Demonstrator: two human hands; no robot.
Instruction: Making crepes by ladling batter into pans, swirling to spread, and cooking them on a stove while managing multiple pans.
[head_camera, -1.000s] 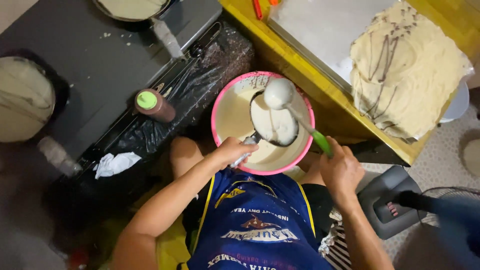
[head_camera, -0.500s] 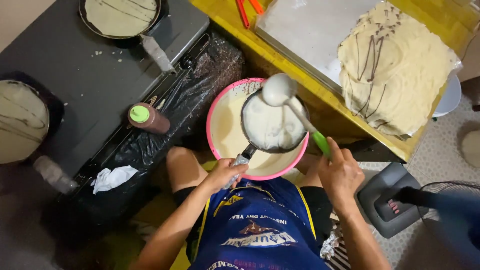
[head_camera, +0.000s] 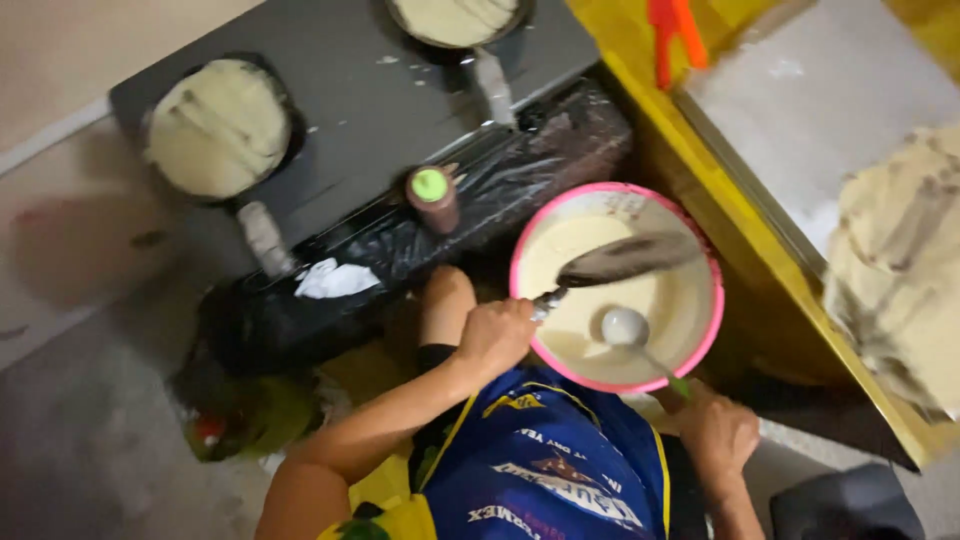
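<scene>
My left hand grips the handle of a small dark pan, which hangs blurred and tilted over a pink bowl of pale batter. My right hand holds the green handle of a metal ladle. The ladle's cup rests low in the batter, just below the pan. The bowl stands in front of my knees, between the stove and a yellow table.
A dark stove carries two pans with pale crepes. A brown bottle with a green cap and white crumpled paper lie at its near edge. The yellow table holds a grey tray, stacked crepes and an orange tool.
The pan, held level and full of batter over the bowl, is now tilted and blurred. The ladle has dropped from above the pan into the bowl.
</scene>
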